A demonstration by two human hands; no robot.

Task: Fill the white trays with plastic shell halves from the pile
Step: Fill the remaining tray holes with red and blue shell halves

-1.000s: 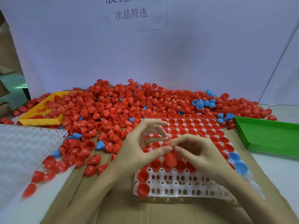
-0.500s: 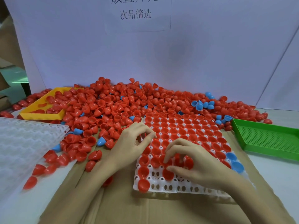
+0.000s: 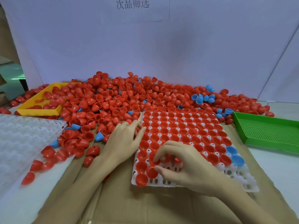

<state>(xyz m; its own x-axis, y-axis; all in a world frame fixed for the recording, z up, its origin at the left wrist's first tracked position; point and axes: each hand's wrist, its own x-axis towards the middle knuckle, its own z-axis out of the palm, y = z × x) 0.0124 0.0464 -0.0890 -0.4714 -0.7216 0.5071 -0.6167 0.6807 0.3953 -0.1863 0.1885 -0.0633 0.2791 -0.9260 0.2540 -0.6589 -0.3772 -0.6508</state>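
Since half a second ago my left hand [image 3: 124, 141] has slid outward to the tray's left edge, and my right hand [image 3: 186, 164] has settled lower over the near rows. I see the right fingers curled down, fingertips [image 3: 156, 160] pressing red shell halves [image 3: 151, 172] in their sockets beside the thumb; I cannot tell whether they pinch one. Left-hand fingers lie relaxed, tips at the loose shells by the tray rim. Under both hands sits the white tray [image 3: 246, 185], mostly filled with red cups mouth-up, two blue shell halves [image 3: 234, 156] to the right of my right hand, bare sockets along the near edge. Beyond the hands spreads the pile [image 3: 113, 101]. Left of it sit a yellow tray [image 3: 40, 109] and a second white tray [image 3: 24, 136]; a green tray [image 3: 267, 131] lies right. Open cardboard [image 3: 129, 204] lies nearest me. On the wall a paper sign [image 3: 132, 4] reads 次品筛选.
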